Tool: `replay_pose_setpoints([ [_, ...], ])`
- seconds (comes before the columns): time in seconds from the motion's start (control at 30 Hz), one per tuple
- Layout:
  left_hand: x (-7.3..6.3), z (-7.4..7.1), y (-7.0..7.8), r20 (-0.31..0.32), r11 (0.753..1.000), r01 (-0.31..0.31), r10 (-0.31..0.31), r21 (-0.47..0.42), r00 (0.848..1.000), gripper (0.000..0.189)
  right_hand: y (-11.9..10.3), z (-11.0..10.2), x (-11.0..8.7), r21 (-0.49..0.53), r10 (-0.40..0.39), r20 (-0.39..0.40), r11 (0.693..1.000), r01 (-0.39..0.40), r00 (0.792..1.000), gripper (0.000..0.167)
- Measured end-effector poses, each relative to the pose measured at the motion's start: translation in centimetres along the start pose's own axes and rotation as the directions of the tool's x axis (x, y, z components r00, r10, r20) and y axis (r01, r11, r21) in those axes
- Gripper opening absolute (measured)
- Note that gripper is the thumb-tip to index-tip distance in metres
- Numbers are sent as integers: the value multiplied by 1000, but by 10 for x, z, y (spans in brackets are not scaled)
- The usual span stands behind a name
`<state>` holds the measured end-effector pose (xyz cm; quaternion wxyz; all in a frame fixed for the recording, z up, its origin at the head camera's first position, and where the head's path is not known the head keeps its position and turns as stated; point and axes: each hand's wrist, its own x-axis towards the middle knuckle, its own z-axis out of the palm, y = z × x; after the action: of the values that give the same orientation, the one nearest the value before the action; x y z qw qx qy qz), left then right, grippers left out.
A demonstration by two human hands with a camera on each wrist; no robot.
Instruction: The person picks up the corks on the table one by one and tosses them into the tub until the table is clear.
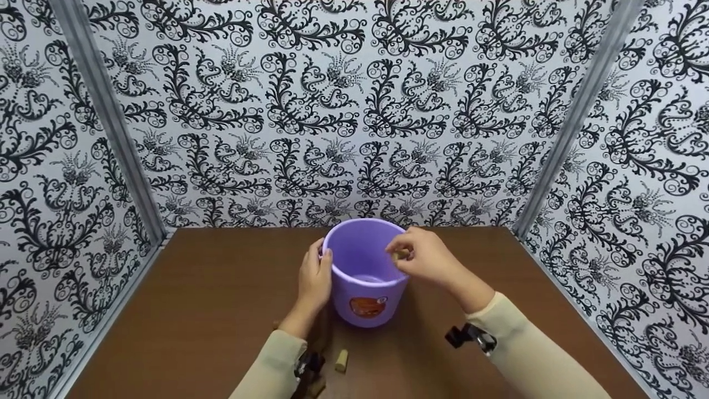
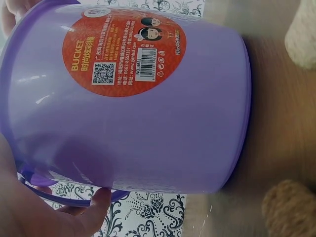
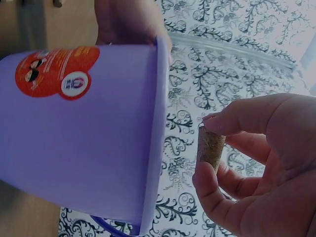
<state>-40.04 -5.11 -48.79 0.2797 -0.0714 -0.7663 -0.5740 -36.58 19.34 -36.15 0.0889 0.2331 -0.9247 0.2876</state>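
Observation:
A purple plastic bucket (image 1: 343,302) stands upright on the brown table, its mouth tipped into view and its bottom visible inside. On the bucket's left side, my left hand (image 1: 314,280) grips the wall near the rim, thumb at the edge; the purple bucket handle (image 2: 64,200) shows by those fingers in the left wrist view. My right hand (image 1: 429,257) is over the right side of the rim. Between its thumb and fingers it pinches a small tapered cork (image 3: 211,148), held just outside the mouth in the right wrist view.
A loose cork (image 1: 341,361) stands on the table (image 1: 221,299) in front of the bucket. More corks lie near my left forearm, partly hidden by it, one cork (image 2: 291,210) close up in the left wrist view. Patterned walls (image 1: 332,111) enclose the table at the back and sides.

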Motion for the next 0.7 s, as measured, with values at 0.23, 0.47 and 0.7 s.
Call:
replay_pose_setpoints([
  [0.23,1,4,1,-3,1000,-3,3,2,1000,39,2,-2,19,-6,28,38,1000,-28,999,25],
  [0.47,5,5,0,-17,1000,-28,28,5,999,37,1,-10,43,35,70,84,997,-73,994,25],
  [0.7,2,3,-1,-24,1000,3,-3,2,1000,37,8,-9,59,41,121,115,991,-127,986,25],
])
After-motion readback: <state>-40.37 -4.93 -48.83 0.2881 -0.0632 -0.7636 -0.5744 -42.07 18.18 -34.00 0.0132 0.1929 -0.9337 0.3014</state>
